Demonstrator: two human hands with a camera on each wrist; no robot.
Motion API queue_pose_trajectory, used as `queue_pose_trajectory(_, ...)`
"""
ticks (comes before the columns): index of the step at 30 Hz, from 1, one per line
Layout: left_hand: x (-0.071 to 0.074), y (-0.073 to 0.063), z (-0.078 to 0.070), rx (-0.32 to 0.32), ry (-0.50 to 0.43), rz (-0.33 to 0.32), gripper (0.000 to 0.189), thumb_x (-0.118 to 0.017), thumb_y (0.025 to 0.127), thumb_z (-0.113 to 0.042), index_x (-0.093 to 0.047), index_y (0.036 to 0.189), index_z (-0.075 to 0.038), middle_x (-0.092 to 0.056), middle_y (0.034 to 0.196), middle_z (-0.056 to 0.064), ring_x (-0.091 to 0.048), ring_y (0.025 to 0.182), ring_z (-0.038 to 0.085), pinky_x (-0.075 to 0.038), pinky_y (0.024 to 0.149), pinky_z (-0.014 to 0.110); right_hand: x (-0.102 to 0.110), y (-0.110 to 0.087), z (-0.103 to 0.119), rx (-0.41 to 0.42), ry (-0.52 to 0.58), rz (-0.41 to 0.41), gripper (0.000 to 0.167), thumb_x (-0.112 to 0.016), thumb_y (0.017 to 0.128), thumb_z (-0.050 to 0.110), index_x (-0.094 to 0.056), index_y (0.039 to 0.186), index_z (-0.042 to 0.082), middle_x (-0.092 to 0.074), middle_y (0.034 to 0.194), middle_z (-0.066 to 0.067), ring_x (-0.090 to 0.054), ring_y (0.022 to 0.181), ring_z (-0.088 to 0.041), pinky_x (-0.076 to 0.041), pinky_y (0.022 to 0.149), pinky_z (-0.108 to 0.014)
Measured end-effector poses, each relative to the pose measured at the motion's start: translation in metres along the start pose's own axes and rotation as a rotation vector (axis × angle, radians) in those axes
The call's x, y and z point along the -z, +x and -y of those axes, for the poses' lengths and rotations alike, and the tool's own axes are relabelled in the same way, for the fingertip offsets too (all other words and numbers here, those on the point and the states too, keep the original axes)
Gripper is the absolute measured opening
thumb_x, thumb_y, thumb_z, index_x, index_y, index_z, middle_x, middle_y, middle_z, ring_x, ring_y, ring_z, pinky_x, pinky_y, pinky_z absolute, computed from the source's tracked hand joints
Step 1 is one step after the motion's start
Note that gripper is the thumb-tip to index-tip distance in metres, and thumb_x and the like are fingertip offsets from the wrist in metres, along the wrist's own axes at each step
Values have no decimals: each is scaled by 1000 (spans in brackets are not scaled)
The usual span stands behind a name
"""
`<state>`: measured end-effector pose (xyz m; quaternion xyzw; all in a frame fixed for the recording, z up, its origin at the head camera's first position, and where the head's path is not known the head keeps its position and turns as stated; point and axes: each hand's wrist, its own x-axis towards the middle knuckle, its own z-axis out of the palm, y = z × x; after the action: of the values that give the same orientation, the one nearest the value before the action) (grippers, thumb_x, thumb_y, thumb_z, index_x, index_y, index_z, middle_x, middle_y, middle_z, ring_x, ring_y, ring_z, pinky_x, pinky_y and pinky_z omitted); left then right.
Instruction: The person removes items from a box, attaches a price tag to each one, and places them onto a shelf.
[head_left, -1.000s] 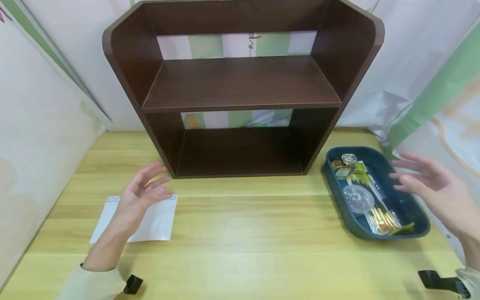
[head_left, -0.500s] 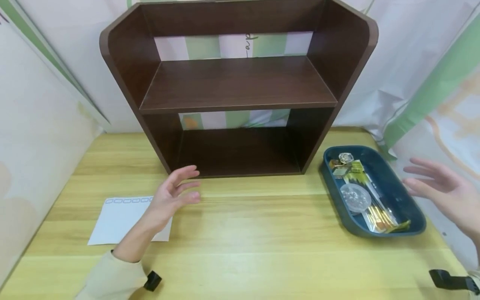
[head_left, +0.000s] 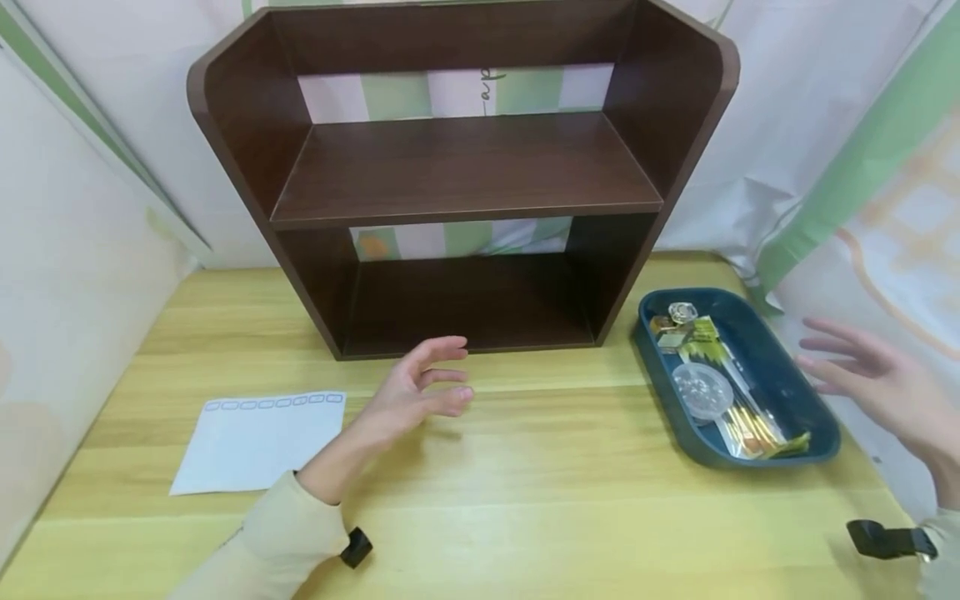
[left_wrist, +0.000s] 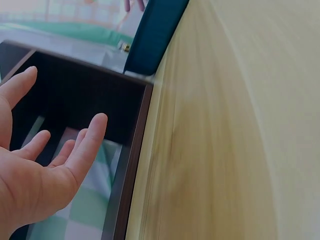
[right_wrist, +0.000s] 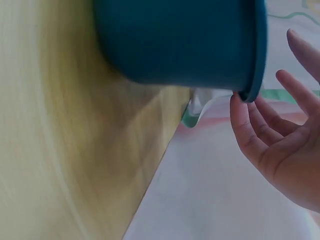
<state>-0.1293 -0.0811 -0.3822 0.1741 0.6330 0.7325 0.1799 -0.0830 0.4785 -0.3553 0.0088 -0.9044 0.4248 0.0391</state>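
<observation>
My left hand (head_left: 412,392) hovers over the middle of the table in front of the dark brown shelf (head_left: 465,167), fingers loosely spread and holding nothing. In the left wrist view the left hand (left_wrist: 50,180) overlaps the shelf's lower compartment. A dark teal basket (head_left: 806,400) stands at the right of the table. Inside it lie a clear round container (head_left: 703,392), a pack with gold-coloured sticks (head_left: 750,429) and a small bottle with a clear faceted cap (head_left: 682,313). My right hand (head_left: 873,379) is just off the basket's right side, relaxed and bare; in the right wrist view its fingertips appear close to the rim.
A white sheet of paper (head_left: 258,442) with a row of small printed boxes lies at the left of the wooden table (head_left: 525,508). The shelf takes up the back middle. Printed cloth walls (head_left: 82,250) enclose the back and both sides.
My left hand has moved right, from over the paper to before the shelf, uncovering most of the paper. The right hand stays beside the basket. The whole view has shifted slightly.
</observation>
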Motion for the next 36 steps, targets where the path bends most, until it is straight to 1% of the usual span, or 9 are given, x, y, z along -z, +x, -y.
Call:
queue_pose_trajectory(5,-16,12,4,26,10,37,63,-78,87,-8,-50,144,-14,-48,144,12,-47,128,48,-59,81,47,2,2,-11,12,22,36,61,-60,100,1,-39,155,16,-58,117,30,-64,93,5,-53,71,-14)
queue_pose_trajectory(9,-30,21,5,48,5,67,62,-77,88,-7,-51,143,-15,-46,144,12,-48,127,46,-59,81,47,1,4,-17,19,9,55,60,-59,100,1,-40,155,15,-57,119,31,-62,96,8,-54,71,-15)
queue_pose_trajectory(14,-48,31,8,73,0,105,60,-76,88,-7,-51,143,-14,-48,142,10,-53,123,40,-59,80,48,1,3,-22,26,10,91,59,-61,99,0,-42,153,12,-59,117,30,-63,94,7,-54,70,-16)
queue_pose_trajectory(16,-56,34,9,82,-7,116,59,-76,88,-6,-52,142,-13,-48,140,10,-54,122,40,-59,80,51,1,2,-24,18,8,104,58,-62,98,1,-44,152,13,-60,115,30,-63,93,6,-53,69,-17)
queue_pose_trajectory(20,-72,41,11,97,-14,130,57,-76,88,-4,-54,140,-13,-51,137,8,-57,118,36,-57,82,55,1,2,-27,-10,24,120,55,-63,99,5,-47,151,15,-56,119,34,-59,96,10,-52,70,-14)
queue_pose_trajectory(24,-85,49,13,96,-8,149,55,-76,88,-5,-55,138,-14,-53,132,6,-61,110,24,-58,80,53,0,2,-28,-25,49,133,55,-63,99,5,-47,151,14,-60,116,31,-60,96,9,-52,71,-15)
queue_pose_trajectory(28,-98,59,17,91,-26,166,53,-76,88,-4,-57,137,-14,-56,128,5,-63,105,21,-59,79,53,1,2,-30,-42,28,128,55,-64,99,6,-48,151,16,-65,109,26,-60,94,8,-54,69,-18)
queue_pose_trajectory(32,-114,68,19,90,-51,180,51,-76,88,-3,-59,135,-13,-58,124,3,-66,101,19,-58,79,55,3,2,-32,-72,54,147,56,-63,99,7,-45,152,16,-62,113,29,-59,97,9,-54,70,-20)
queue_pose_trajectory(36,-131,76,19,91,-56,186,49,-77,87,-2,-60,133,-14,-60,120,-2,-67,96,15,-60,73,48,4,1,-33,-94,104,180,57,-60,101,5,-42,154,15,-58,118,31,-58,100,9,-55,72,-21)
